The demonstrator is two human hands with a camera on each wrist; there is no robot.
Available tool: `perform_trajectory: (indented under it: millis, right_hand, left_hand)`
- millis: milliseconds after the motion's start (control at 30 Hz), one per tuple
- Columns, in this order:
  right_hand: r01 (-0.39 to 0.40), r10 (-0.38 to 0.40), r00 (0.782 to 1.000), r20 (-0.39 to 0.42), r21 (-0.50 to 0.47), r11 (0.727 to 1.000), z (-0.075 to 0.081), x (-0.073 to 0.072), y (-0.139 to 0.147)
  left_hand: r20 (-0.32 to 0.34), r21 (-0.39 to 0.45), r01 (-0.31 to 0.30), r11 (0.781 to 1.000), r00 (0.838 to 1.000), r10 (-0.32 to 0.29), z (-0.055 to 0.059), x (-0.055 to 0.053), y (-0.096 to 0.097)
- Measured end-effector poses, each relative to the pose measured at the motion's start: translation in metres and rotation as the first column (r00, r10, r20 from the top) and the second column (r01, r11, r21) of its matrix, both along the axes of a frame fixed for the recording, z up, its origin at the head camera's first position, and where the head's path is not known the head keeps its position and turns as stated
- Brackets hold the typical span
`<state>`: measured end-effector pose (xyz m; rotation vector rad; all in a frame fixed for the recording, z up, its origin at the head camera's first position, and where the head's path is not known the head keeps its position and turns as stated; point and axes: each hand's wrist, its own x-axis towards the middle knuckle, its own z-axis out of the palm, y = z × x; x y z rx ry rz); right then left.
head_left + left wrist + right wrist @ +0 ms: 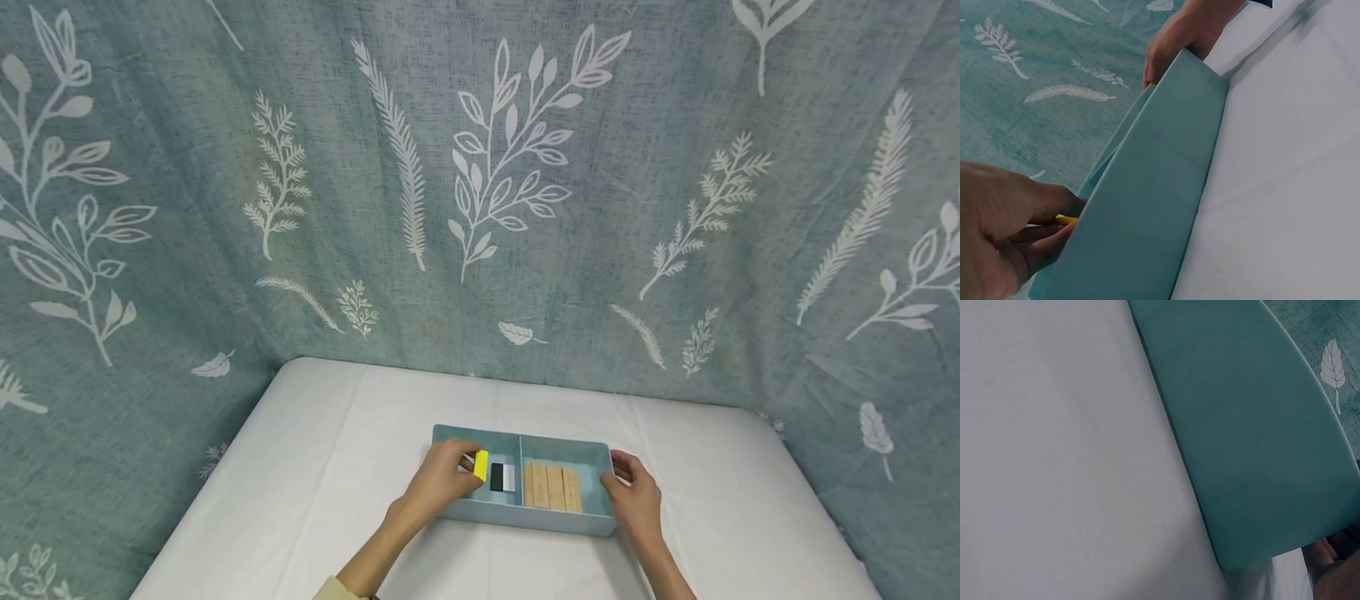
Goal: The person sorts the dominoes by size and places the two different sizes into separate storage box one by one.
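A teal two-compartment box point(525, 518) lies on the white-covered table. Between thumb and fingers, my left hand point(441, 479) pinches a small yellow block point(481, 466) over the left compartment. Only a sliver of that yellow block point(1066, 219) shows in the left wrist view. Lying in the same compartment are a black piece point(497, 477) and a white piece point(509, 478), side by side. Several wooden blocks point(555, 487) fill part of the right compartment, in a row. My right hand point(636, 498) grips the box's right end wall, thumb at the rim; its fingertips are partly hidden.
A divider point(521, 471) separates the two compartments. The white cloth point(360, 433) covers the table around the box. Behind and at the sides hangs a blue-green curtain point(450, 317) with white leaf prints.
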<state>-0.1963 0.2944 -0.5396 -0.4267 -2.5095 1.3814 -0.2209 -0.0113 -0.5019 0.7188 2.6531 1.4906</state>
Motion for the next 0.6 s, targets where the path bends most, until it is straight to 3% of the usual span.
perform_trajectory:
  millis: [233, 600]
  right_hand:
    - [-0.002, 0.002, 1.000, 0.000, 0.008, 1.000, 0.001, 0.001, 0.000]
    - [0.001, -0.001, 1.000, -0.026, 0.009, 1.000, -0.001, 0.000, 0.001]
  left_hand:
    - [0.040, -0.037, 0.015, 0.999, 0.999, -0.014, -0.008, -0.011, 0.006]
    - [0.038, -0.139, 0.023, 0.990, 0.999, -0.018, -0.020, -0.024, 0.014]
